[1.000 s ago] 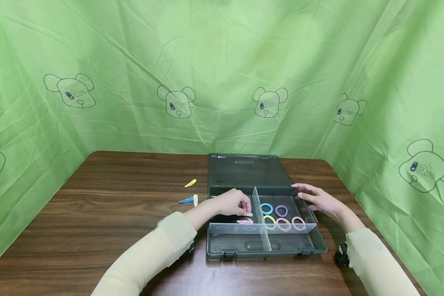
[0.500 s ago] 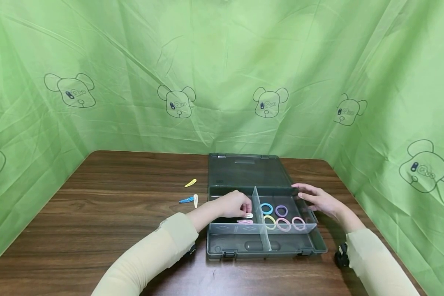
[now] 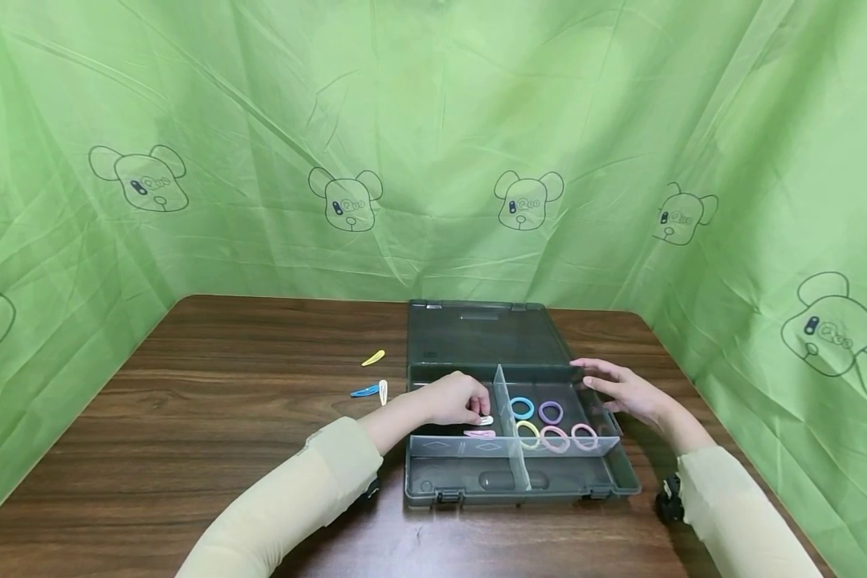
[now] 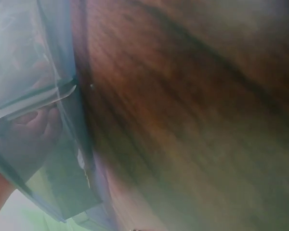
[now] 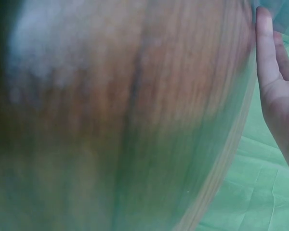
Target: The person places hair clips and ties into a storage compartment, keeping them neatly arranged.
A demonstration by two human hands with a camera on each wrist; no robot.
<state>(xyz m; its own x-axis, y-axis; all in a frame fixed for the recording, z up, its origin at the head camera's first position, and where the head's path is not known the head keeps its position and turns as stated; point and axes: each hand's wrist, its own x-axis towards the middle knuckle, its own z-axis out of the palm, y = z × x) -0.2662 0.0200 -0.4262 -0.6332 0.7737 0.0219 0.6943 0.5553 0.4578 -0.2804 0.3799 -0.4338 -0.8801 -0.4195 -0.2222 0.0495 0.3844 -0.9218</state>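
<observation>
In the head view my left hand [image 3: 453, 399] reaches into the back left compartment of a dark translucent divided box [image 3: 462, 480]. Its fingertips pinch a white snap hair clip [image 3: 486, 420], partly covered by them. Just in front lies a pink hair clip [image 3: 480, 433], close to the divider. My right hand [image 3: 624, 392] rests its extended fingers at the box's right side edge. That hand also shows in the right wrist view, its fingers [image 5: 267, 48] reaching up to the box. The left wrist view catches the left hand [image 4: 36, 130] blurred through the box wall.
Several coloured hair ties [image 3: 551, 413] lie in the back right compartment. The box's lid [image 3: 484, 333] is folded back. On the wooden table [image 3: 224, 401], left of the box, are a yellow clip [image 3: 373, 358], a blue clip [image 3: 364, 391] and another white clip [image 3: 383, 392].
The left hand and its white clip have shifted only slightly inside the compartment. More of the clip shows than one second ago. The right hand stays at the box edge.
</observation>
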